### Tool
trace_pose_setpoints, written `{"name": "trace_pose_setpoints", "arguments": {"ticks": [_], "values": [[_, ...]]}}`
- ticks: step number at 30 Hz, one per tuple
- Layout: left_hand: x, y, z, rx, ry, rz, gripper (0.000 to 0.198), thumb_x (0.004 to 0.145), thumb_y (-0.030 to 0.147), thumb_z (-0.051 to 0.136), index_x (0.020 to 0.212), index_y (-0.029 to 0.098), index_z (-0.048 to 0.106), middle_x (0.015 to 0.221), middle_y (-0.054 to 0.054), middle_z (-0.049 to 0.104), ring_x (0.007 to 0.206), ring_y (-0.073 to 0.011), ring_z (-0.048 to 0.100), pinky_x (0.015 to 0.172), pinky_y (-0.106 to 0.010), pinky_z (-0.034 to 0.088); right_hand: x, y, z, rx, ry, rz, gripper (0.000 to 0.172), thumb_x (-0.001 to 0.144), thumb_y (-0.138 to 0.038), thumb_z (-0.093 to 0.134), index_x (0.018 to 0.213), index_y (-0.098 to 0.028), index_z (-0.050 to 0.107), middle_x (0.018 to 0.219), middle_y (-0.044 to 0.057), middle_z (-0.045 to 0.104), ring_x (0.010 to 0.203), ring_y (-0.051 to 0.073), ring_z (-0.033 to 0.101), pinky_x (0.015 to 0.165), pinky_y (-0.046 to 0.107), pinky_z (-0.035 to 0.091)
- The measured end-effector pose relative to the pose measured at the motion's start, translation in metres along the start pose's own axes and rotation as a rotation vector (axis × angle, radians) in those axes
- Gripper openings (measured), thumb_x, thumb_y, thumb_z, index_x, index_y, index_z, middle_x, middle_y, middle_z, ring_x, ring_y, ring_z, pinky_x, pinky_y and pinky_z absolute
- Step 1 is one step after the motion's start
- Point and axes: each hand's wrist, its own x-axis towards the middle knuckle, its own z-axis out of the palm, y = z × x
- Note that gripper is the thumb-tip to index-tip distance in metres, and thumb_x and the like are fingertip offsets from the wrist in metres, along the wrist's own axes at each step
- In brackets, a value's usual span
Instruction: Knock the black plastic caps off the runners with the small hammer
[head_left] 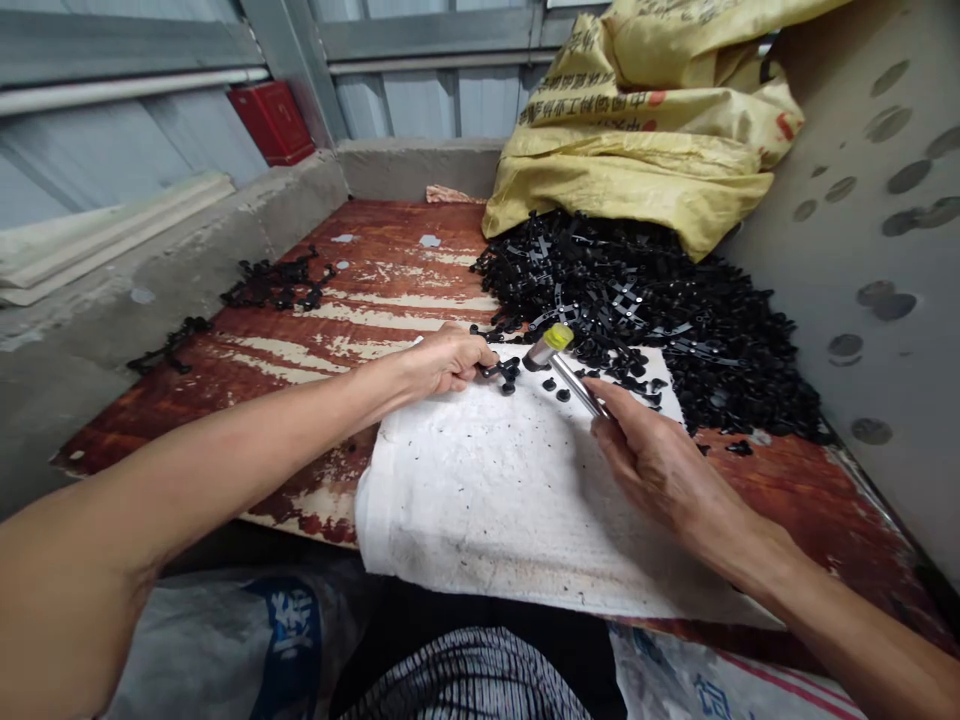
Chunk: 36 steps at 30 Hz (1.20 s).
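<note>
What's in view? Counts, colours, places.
Tabletop: one, reddish, centre
Cloth: one, white, tabletop front
Hammer: one, silver-yellow, right hand
Held part: likely one, black, left hand
Loose parts: several, black, on cloth
Parts pile: one, black, tabletop's right rear
Clusters: two, black, tabletop's left edge
Sack: one, yellow, over pile
Box: one, red, back left
Ledge: one, grey, back left
Panel: one, spotted white, right
Wall: one, bluish, back
Planks: uncounted, pale, on ledge
Sacking: uncounted, whitish, below
Garment: one, monochrome, bottom
Left hand: one, bare, centre
Right hand: one, bare, right
</note>
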Motion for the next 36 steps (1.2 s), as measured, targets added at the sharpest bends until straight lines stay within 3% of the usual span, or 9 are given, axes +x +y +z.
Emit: {"name": "trace_pose_setpoints", "arguments": {"ticks": [4, 6, 11, 16, 20, 25, 28, 31, 36], "values": [[-0.008, 0.013, 0.003, 0.068, 0.014, -0.027, 0.030, 0.067, -0.003, 0.062, 0.050, 0.016, 0.046, 0.036, 0.005, 0.035, 0.031, -0.0026, 0.025, 0.037, -0.020, 0.014, 0.012, -0.002, 0.006, 0.027, 0.144, -0.119, 0.052, 0.086, -0.017, 0.041, 0.137, -0.020, 0.050, 0.116, 0.015, 0.067, 0.097, 0.027, 0.065, 0.084, 0.045, 0.051], [-0.010, 0.015, 0.004, 0.089, 0.011, -0.026, 0.031, 0.067, -0.003, 0.063, 0.050, 0.016, 0.045, 0.036, 0.006, 0.035, 0.032, -0.0024, 0.024, 0.037, -0.019, 0.015, 0.015, -0.002, 0.010, 0.007, 0.179, -0.154, 0.058, 0.086, -0.015, 0.040, 0.144, -0.018, 0.044, 0.112, 0.016, 0.067, 0.096, 0.028, 0.064, 0.085, 0.046, 0.051], [-0.006, 0.010, 0.003, 0.092, 0.027, -0.027, 0.026, 0.067, -0.003, 0.061, 0.053, 0.015, 0.048, 0.041, 0.004, 0.042, 0.034, -0.0026, 0.025, 0.037, -0.019, 0.012, 0.017, -0.002, 0.011, -0.065, 0.059, -0.191, 0.059, 0.084, -0.015, 0.038, 0.141, -0.012, 0.050, 0.091, 0.014, 0.064, 0.074, 0.025, 0.062, 0.073, 0.044, 0.052], [-0.003, 0.005, -0.001, 0.019, -0.015, 0.002, 0.030, 0.069, -0.002, 0.060, 0.050, 0.016, 0.046, 0.038, 0.004, 0.039, 0.033, -0.0032, 0.027, 0.036, -0.019, 0.013, 0.014, -0.011, 0.003, -0.041, 0.229, -0.178, 0.060, 0.090, -0.017, 0.036, 0.149, -0.016, 0.039, 0.091, 0.012, 0.061, 0.075, 0.022, 0.059, 0.071, 0.037, 0.051], [0.001, -0.001, -0.002, -0.014, -0.023, 0.014, 0.031, 0.066, -0.002, 0.063, 0.049, 0.017, 0.046, 0.038, 0.003, 0.039, 0.032, -0.0029, 0.026, 0.036, -0.019, 0.009, 0.015, -0.007, 0.005, -0.180, 0.010, -0.130, 0.064, 0.082, -0.012, 0.038, 0.145, -0.017, 0.047, 0.079, 0.009, 0.059, 0.056, 0.019, 0.049, 0.057, 0.036, 0.048], [0.006, -0.007, -0.002, -0.046, -0.063, 0.019, 0.027, 0.069, -0.001, 0.061, 0.051, 0.015, 0.049, 0.041, 0.003, 0.040, 0.033, -0.0027, 0.028, 0.035, -0.019, 0.013, 0.014, -0.004, 0.009, -0.101, 0.171, -0.131, 0.062, 0.085, -0.014, 0.037, 0.146, -0.018, 0.044, 0.090, 0.012, 0.062, 0.069, 0.022, 0.057, 0.065, 0.036, 0.051], [0.006, -0.007, -0.003, -0.028, -0.049, 0.021, 0.027, 0.070, 0.000, 0.060, 0.052, 0.016, 0.048, 0.040, 0.004, 0.039, 0.033, -0.0028, 0.026, 0.034, -0.019, 0.013, 0.016, -0.005, 0.009, -0.137, 0.027, -0.079, 0.063, 0.081, -0.012, 0.039, 0.142, -0.019, 0.050, 0.077, 0.008, 0.061, 0.053, 0.018, 0.049, 0.058, 0.035, 0.048], [0.001, -0.003, -0.006, 0.020, -0.098, 0.008, 0.026, 0.074, 0.006, 0.060, 0.054, 0.017, 0.049, 0.041, 0.002, 0.041, 0.034, -0.0050, 0.030, 0.033, -0.018, 0.014, 0.011, -0.004, 0.003, 0.027, 0.012, -0.020, 0.057, 0.084, -0.018, 0.042, 0.139, -0.017, 0.052, 0.079, 0.007, 0.062, 0.056, 0.017, 0.050, 0.058, 0.035, 0.047], [-0.021, -0.007, -0.006, 0.071, -0.349, 0.132, 0.020, 0.081, 0.013, 0.056, 0.061, 0.016, 0.056, 0.052, -0.001, 0.051, 0.038, -0.0061, 0.034, 0.033, -0.019, 0.018, -0.020, -0.003, -0.006, 0.596, 0.120, 0.325, 0.052, 0.089, -0.038, 0.049, 0.140, -0.026, 0.046, 0.072, -0.001, 0.054, 0.047, 0.011, 0.042, 0.038, 0.024, 0.037]]}}
